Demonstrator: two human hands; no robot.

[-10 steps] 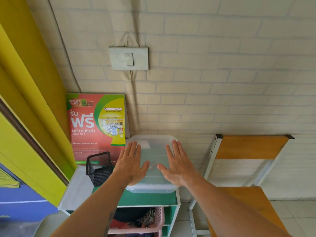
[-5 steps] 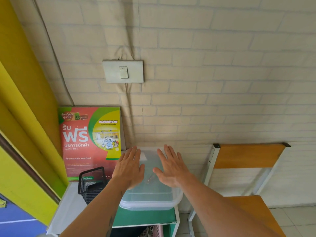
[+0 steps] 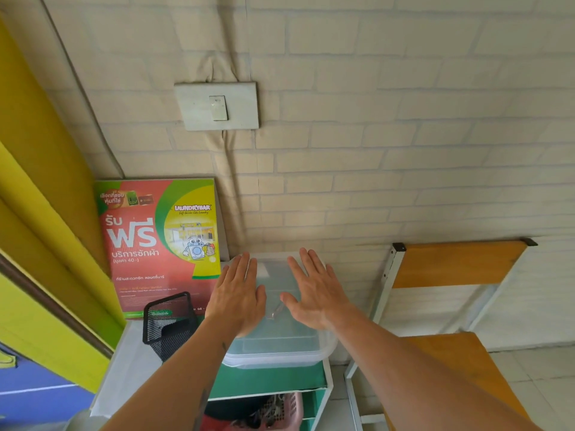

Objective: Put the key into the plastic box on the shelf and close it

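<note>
Head view, the only one supplied. The plastic box point(image 3: 277, 340) stands on top of the shelf point(image 3: 323, 387), against the brick wall, with a black mesh pot point(image 3: 169, 321) just beside it and a laundry poster point(image 3: 158, 244) leaning behind that. The lid point(image 3: 275, 275) lies on the box. A faint metallic shape seen through the clear plastic between the thumbs appears to be the key point(image 3: 276, 311), inside the box; it is too small to confirm.

Step in hand, by judgement: pressing the lid shut. To do this well, pressure should go straight down and evenly, worked out toward the rim and corners, so that the light box neither tips nor slides toward the shelf's front edge. Whether the rim has seated all round cannot be told.

Pose: the left hand point(image 3: 238, 298) and the right hand point(image 3: 314, 293) lie flat, palms down, on the lid, fingers spread wide and pointing toward the wall, gripping nothing. Thumbs point inward, apart. Both forearms reach forward, nearly straight.
</note>
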